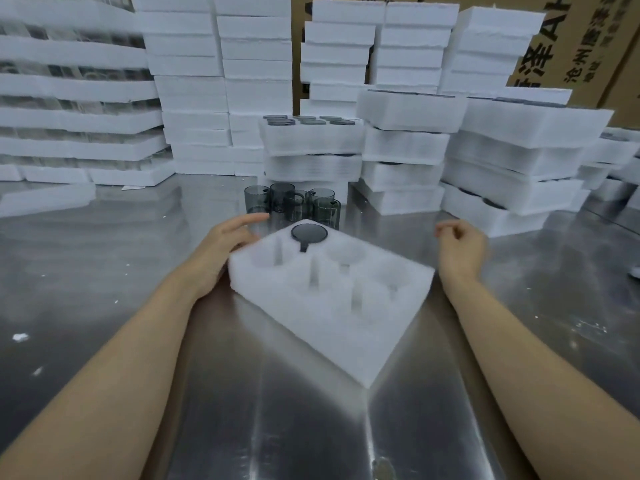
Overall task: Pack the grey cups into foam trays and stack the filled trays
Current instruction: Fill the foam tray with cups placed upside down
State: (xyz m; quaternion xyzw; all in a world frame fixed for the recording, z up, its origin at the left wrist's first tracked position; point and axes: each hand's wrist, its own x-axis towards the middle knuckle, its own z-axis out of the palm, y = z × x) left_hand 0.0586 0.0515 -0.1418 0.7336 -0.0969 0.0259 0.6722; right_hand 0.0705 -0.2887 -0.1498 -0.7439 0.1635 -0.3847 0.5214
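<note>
A white foam tray lies skewed on the steel table in front of me. One grey cup sits upside down in its far corner pocket; the other pockets are bare. Several loose grey cups stand just behind the tray. My left hand rests against the tray's left edge, fingers stretched toward the cups, holding nothing. My right hand hovers to the right of the tray, fingers loosely curled and blurred, with nothing visible in it.
A stack of filled trays stands behind the cups, its top tray showing several cup bottoms. More foam stacks rise at right, left and rear. Cardboard boxes line the back right. Foam crumbs dot the steel table.
</note>
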